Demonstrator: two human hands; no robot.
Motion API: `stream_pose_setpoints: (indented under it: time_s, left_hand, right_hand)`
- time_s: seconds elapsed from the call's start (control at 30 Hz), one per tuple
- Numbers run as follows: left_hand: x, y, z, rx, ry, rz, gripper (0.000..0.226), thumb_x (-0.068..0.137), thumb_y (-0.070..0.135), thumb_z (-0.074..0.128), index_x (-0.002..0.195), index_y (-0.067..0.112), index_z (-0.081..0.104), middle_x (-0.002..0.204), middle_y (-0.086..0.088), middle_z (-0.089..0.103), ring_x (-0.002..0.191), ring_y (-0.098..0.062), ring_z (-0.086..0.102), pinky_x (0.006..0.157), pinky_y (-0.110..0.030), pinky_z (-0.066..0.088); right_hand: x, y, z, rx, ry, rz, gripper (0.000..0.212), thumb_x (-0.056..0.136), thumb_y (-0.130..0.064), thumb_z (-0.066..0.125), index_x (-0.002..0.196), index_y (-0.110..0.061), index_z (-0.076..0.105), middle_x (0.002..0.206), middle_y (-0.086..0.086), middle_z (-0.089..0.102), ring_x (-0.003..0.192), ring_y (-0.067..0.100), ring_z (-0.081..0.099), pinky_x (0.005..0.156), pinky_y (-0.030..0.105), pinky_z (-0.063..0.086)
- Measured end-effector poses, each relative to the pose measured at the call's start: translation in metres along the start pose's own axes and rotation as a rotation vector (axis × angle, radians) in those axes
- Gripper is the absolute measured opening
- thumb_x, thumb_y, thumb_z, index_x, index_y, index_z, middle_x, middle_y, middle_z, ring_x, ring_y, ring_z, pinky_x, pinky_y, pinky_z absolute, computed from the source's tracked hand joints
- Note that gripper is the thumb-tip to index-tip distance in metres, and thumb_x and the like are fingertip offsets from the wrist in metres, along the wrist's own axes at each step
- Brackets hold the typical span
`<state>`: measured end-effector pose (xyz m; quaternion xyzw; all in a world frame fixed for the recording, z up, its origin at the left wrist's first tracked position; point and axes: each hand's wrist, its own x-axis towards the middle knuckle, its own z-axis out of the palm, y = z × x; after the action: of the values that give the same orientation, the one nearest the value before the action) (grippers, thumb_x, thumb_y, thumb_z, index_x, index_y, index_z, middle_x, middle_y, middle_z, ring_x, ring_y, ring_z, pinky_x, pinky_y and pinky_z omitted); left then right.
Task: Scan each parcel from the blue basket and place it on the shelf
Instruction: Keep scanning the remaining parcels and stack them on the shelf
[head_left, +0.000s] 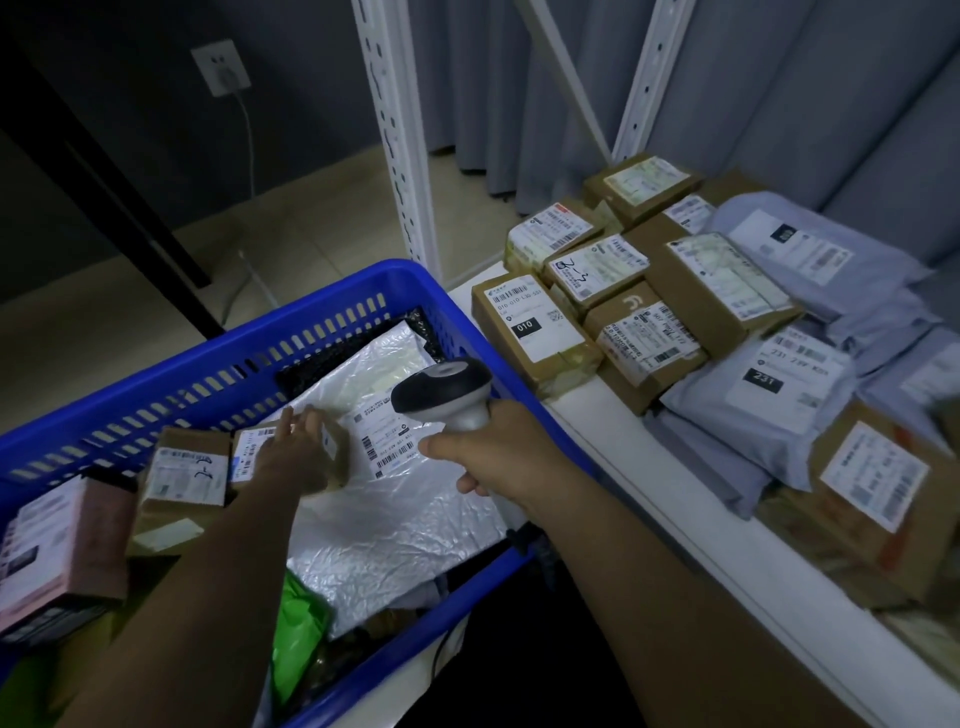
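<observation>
Two bare forearms reach in from the bottom edge, and everything else lies beyond them. At far left, inside the blue basket (156, 374), a pink box (52, 551) leans against the near-left wall, with a small brown box (182, 478) just beside it. The left hand (291, 457) is down in the basket with its fingers (311, 418) curled over the far edge of a small cardboard parcel (317, 452), gripping it; that parcel rests on a big silver padded envelope (395, 519) that fills the basket's middle, label up. A green bag (296, 639) pokes out under the envelope's near edge, close to the basket's front rim. The right hand (493, 457) is clenched round the handle of a scanner (441, 389), whose head hangs over the envelope just inside the basket's right wall. Right of the basket, touching its corner, runs the white shelf (649, 493): its front strip is bare along the edge, while brown boxes, among them a box marked 010 (535, 332), sit packed edge to edge farther back, and grey mailing bags (753, 400) are heaped toward the right end. White slotted uprights (395, 135) rise at the shelf's far corner, with open tile floor to their left.
</observation>
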<state>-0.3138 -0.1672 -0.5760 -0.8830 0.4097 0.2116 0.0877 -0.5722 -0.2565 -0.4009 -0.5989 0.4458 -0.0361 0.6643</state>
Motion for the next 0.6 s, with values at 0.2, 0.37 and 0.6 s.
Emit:
stream_pose_setpoints:
  time_s: [0.2,0.37,0.6]
  left_hand:
    - [0.002,0.003,-0.003,0.059,0.047,0.053,0.11,0.067,0.029,0.083,0.148,0.007,0.012,0.149,-0.014,0.024,0.136,-0.035,0.026,0.107,-0.05,0.038]
    - [-0.017,0.018,-0.016,-0.018,0.142,0.129,0.112,0.062,0.05,0.083,0.148,0.01,0.023,0.147,-0.013,0.026,0.132,-0.034,0.026,0.107,-0.05,0.031]
    - [-0.058,0.065,0.009,-0.319,-0.028,0.45,0.105,0.065,0.082,0.043,0.151,0.026,0.02,0.15,0.0,0.023,0.139,-0.027,0.019,0.111,-0.047,0.025]
  right_hand:
    - [0.004,0.001,0.0,-0.044,-0.009,0.005,0.026,0.082,-0.02,0.071,0.103,-0.005,0.065,0.076,0.001,0.06,0.048,0.006,0.056,0.047,0.015,0.042]
    - [0.009,-0.004,-0.001,0.016,0.017,0.02,0.025,0.083,-0.019,0.071,0.1,-0.003,0.064,0.075,0.002,0.06,0.05,0.008,0.056,0.053,0.023,0.043]
    - [0.006,-0.005,-0.006,0.043,0.064,0.031,0.019,0.083,-0.018,0.07,0.097,-0.006,0.064,0.072,0.0,0.062,0.046,0.006,0.056,0.045,0.016,0.041]
